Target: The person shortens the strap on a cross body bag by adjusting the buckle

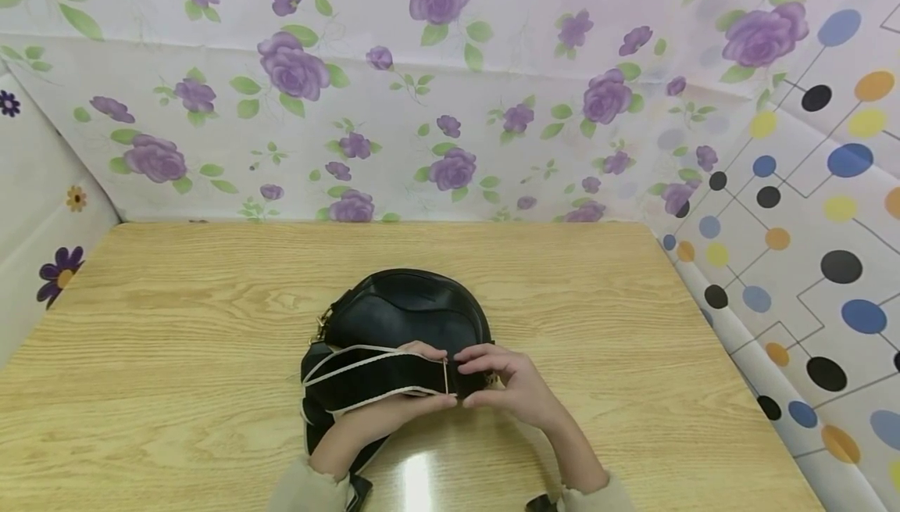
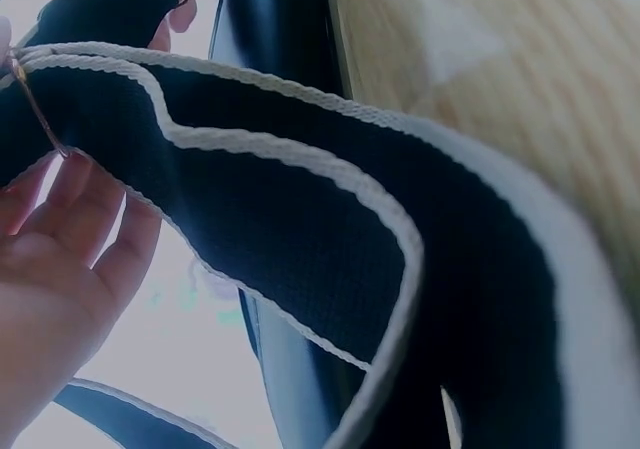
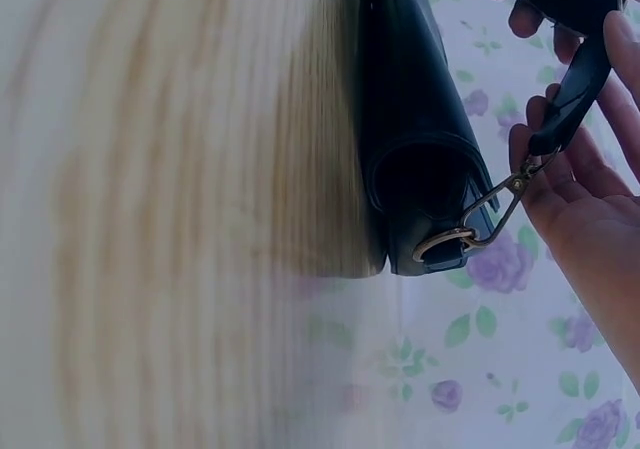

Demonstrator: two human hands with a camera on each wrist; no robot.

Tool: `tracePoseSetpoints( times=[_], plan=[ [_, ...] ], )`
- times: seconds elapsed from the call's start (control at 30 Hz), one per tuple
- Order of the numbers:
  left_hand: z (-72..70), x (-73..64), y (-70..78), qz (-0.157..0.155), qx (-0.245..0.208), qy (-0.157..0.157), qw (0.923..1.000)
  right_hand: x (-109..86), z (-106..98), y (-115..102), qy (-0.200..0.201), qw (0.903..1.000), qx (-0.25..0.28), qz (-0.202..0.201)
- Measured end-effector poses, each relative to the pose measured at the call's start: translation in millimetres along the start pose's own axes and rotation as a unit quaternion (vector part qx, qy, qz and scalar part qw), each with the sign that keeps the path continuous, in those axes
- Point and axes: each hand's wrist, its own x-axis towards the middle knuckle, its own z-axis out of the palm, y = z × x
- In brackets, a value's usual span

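Observation:
A black handbag (image 1: 401, 313) lies on the table, its wide black strap (image 1: 373, 381) with white braided edging looped in front of it. My left hand (image 1: 390, 416) holds the strap from below near a thin gold slider bar (image 1: 445, 377), thumb and fingers at its two edges. In the left wrist view, fingertips meet the slider's end. My right hand (image 1: 516, 387) curves its thumb and fingers around the strap's end, just right of the slider. In the right wrist view, the black leather tab (image 3: 575, 94) passes between its fingers, and a gold clasp (image 3: 510, 194) joins it to the bag's ring.
The wooden table (image 1: 176, 356) extends around the bag, with a bright reflection near its front edge. A floral sheet (image 1: 394, 105) hangs behind it, and a dotted sheet (image 1: 808, 262) borders the right side. Dark wrist bands show at both sleeves.

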Motion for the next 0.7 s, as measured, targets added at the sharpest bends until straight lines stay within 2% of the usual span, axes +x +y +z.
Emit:
tracePoseSetpoints(
  times=[0.2, 0.3, 0.47, 0.7],
  plan=[
    [0.6, 1.5, -0.2, 0.007, -0.011, -0.014, 0.9998, 1.8, 2, -1, -0.011, 0.9997, 0.003, -0.022],
    [0.8, 1.5, -0.2, 0.006, -0.007, -0.012, 0.9999, 2.6, 3, -4, -0.007, 0.9999, 0.002, -0.016],
    [1.3, 1.9, -1.8, -0.009, 0.002, -0.012, 0.9999, 3.1, 6, -6, 0.004, 1.0000, -0.002, 0.003],
    [4.6, 2.9, -4.9, -0.028, -0.009, -0.008, 0.9995, 4.0, 8, -11, 0.020, 0.9995, -0.024, -0.004]
  ],
)
